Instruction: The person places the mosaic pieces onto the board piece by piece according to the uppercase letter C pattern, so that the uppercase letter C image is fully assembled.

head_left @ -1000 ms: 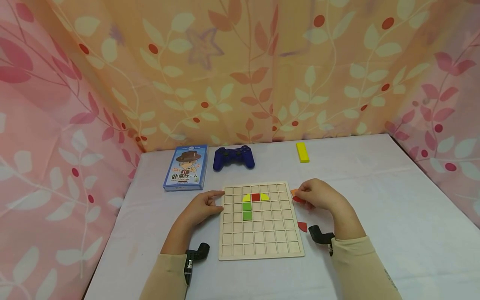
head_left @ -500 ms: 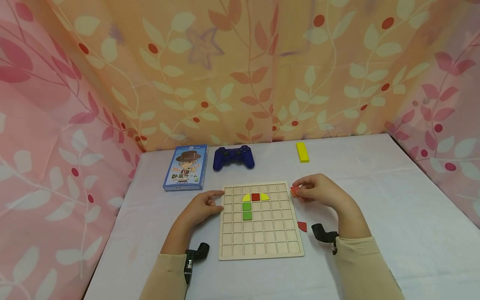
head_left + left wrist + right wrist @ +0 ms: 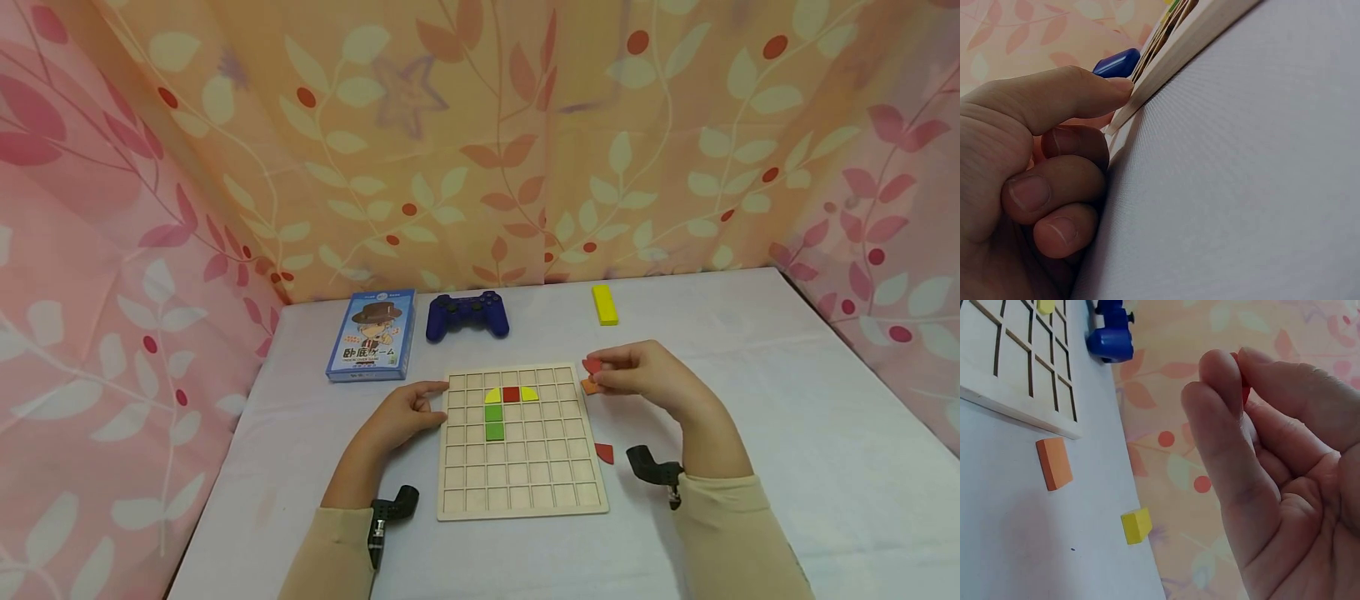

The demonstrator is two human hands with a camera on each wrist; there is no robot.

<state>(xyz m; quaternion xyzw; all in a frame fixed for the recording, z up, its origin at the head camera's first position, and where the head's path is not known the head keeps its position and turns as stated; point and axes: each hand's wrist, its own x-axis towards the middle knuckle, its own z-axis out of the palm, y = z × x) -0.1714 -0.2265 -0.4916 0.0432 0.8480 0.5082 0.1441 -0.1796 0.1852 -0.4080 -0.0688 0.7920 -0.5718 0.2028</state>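
A wooden grid board [image 3: 521,500] lies on the table before me. Set in its cells are two green squares [image 3: 494,422], a red square [image 3: 511,395] and two yellow quarter-round pieces [image 3: 529,394]. My left hand [image 3: 397,417] touches the board's left edge with thumb and index fingertips; its other fingers are curled underneath in the left wrist view. Raised beside the upper right corner, my right hand [image 3: 648,379] pinches a red rounded piece [image 3: 592,366], mostly covered by fingertips in the right wrist view. Below it lies an orange block [image 3: 1054,464], close to the board.
Another red piece [image 3: 604,453] lies against the board's right edge. Behind the board are a blue game box [image 3: 372,337], a dark blue game controller [image 3: 468,316] and a yellow block [image 3: 605,305]. Floral curtains [image 3: 480,150] enclose the table's back and sides.
My right hand has picked up the red piece from beside the board, lifting it up and slightly away, which uncovers the orange block. The left hand and board have stayed put.
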